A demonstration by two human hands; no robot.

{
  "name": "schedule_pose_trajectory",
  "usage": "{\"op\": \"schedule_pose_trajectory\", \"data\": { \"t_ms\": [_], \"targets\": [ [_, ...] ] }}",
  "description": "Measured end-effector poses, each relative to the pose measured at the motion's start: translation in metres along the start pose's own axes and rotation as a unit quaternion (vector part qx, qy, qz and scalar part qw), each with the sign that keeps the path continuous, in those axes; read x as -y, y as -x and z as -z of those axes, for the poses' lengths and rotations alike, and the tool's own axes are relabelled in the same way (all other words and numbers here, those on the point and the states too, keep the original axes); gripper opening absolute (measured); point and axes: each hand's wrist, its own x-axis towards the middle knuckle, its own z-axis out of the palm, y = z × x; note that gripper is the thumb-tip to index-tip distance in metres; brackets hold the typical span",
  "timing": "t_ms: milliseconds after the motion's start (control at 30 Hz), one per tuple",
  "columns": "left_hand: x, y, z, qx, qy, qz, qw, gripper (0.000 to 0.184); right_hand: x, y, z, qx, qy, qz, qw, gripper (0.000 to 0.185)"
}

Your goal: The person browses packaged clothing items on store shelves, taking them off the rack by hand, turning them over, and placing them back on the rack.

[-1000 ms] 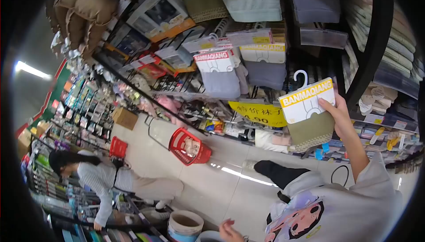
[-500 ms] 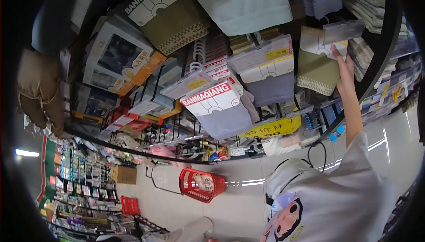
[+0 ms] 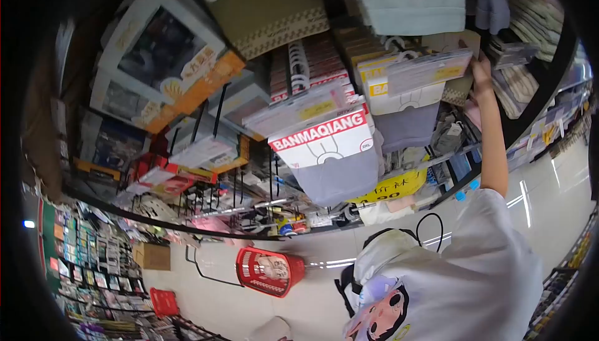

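Observation:
My right hand [image 3: 482, 77] is at the upper right with its fingers closed at the right edge of an olive-green underwear pack [image 3: 458, 89]. A clear price-tag holder [image 3: 430, 71] partly covers the pack and the fingertips. Left of it hang grey-purple underwear packs [image 3: 409, 126] with white and yellow cards. A pack with a red BANMAQIANG label [image 3: 324, 154] hangs farther left, and a larger olive pack [image 3: 265, 19] is above. My left hand does not show.
Boxed goods [image 3: 162, 54] fill the left of the rack. A yellow price sign [image 3: 393, 186] hangs low. On the tiled floor stands a red basket [image 3: 269, 272] with something pale inside. A white bag [image 3: 387, 247] is at my front; folded textiles [image 3: 530, 23] are at the right.
The view has shifted and come closer to the rack. My right hand has gone farther in with the olive pack, which is now partly behind the price-tag holder.

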Motion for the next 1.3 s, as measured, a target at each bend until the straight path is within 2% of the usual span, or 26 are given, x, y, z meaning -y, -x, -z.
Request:
{"op": "schedule_pose_trajectory", "data": {
  "t_ms": [33,100,167,233,300,367,467,500,567,633,667,733,767,867,900,1000,1067,1167,1233,1300],
  "targets": [
    [-0.013,0.002,0.003,-0.012,0.012,0.005,1.000,0.024,-0.013,-0.020,0.005,-0.005,0.026,0.009,1.000,0.051],
    [0.001,-0.004,0.006,-0.010,0.054,0.017,0.998,0.025,-0.034,-0.038,0.010,0.026,-0.058,0.015,0.998,0.049],
    [0.000,-0.011,0.014,0.008,0.014,0.042,0.999,0.025,-0.042,-0.023,0.003,0.052,-0.037,-0.002,0.998,0.050],
    [-0.014,-0.027,0.016,-0.042,-0.004,-0.051,0.998,0.022,-0.055,-0.040,0.009,0.068,0.001,-0.012,0.998,0.051],
    [-0.011,-0.046,0.027,-0.016,-0.053,-0.092,0.994,0.018,-0.080,-0.086,0.009,0.079,0.032,0.015,0.996,0.052],
    [-0.017,-0.057,0.034,-0.024,-0.033,-0.082,0.996,0.017,-0.097,-0.098,0.020,0.094,0.067,0.054,0.992,0.053],
    [-0.013,-0.070,0.042,-0.017,0.002,-0.122,0.992,0.014,-0.113,-0.097,0.048,0.110,0.109,0.112,0.982,0.054],
    [-0.008,-0.074,0.045,-0.003,0.016,-0.135,0.991,0.014,-0.105,-0.082,0.033,0.112,0.120,0.132,0.978,0.055],
    [0.009,-0.082,0.052,0.024,-0.010,-0.127,0.992,0.013,-0.056,0.002,0.026,0.046,0.212,0.003,0.976,0.061],
    [0.034,-0.078,0.072,0.064,-0.042,-0.123,0.989,0.013,-0.019,0.085,0.024,0.051,0.197,-0.020,0.979,0.055],
    [0.047,-0.075,0.083,0.053,-0.033,-0.130,0.990,0.013,-0.005,0.120,0.028,0.072,0.195,-0.041,0.977,0.061],
    [0.072,-0.071,0.106,0.011,-0.008,-0.142,0.990,0.014,0.012,0.176,0.054,0.148,0.199,-0.072,0.966,0.052],
    [0.091,-0.065,0.116,-0.002,0.033,-0.100,0.994,0.016,0.047,0.224,0.040,0.162,0.235,-0.107,0.952,0.045],
    [0.132,-0.055,0.144,0.001,0.001,-0.062,0.998,0.019,0.084,0.305,0.065,0.213,0.261,-0.105,0.936,0.040],
    [0.148,-0.056,0.147,0.006,0.005,-0.076,0.997,0.020,0.100,0.336,0.070,0.239,0.257,-0.089,0.932,0.040],
    [0.181,-0.058,0.158,0.040,-0.019,-0.085,0.995,0.022,0.126,0.415,0.091,0.175,0.245,-0.139,0.943,0.037],
    [0.184,-0.065,0.165,0.017,-0.010,-0.127,0.992,0.025,0.139,0.443,0.100,0.141,0.241,-0.160,0.947,0.036],
    [0.188,-0.078,0.166,0.021,0.035,-0.139,0.990,0.027,0.150,0.460,0.111,0.117,0.279,-0.162,0.939,0.035],
    [0.190,-0.090,0.164,0.045,0.049,-0.163,0.984,0.028,0.160,0.461,0.112,0.076,0.264,-0.115,0.954,0.034],
    [0.177,-0.099,0.163,0.060,0.004,-0.197,0.979,0.025,0.167,0.463,0.110,0.063,0.269,-0.099,0.956,0.034]
  ]
}}
